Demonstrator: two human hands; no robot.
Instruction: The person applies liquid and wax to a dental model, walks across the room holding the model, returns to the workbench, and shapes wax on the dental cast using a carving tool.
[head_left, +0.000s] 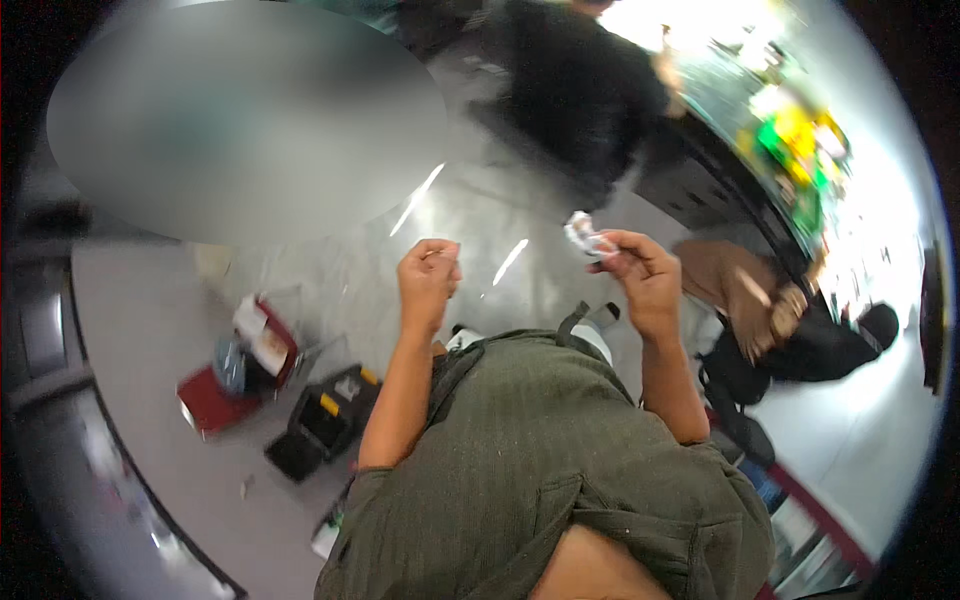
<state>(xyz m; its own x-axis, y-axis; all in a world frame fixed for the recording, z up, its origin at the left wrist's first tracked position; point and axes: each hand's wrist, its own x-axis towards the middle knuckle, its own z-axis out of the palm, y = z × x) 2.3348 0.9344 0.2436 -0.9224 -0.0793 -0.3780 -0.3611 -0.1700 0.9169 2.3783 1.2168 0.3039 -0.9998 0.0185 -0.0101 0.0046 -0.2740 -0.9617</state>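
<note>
Out in front of my body, my right hand pinches a small crumpled whitish piece between thumb and fingers. It looks like paper or a wrapper, but blur hides its exact kind. To the left, at about the same height, my left hand is raised with its fingers curled together. Whatever those fingers hold, if anything, is too small or hidden to name. The two hands are well apart, with the grey floor below them.
A red chair with items on it and an open black case stand at the left. A person in dark clothes is at a cluttered bench ahead. Another person sits at the right. A grey blur covers the upper left.
</note>
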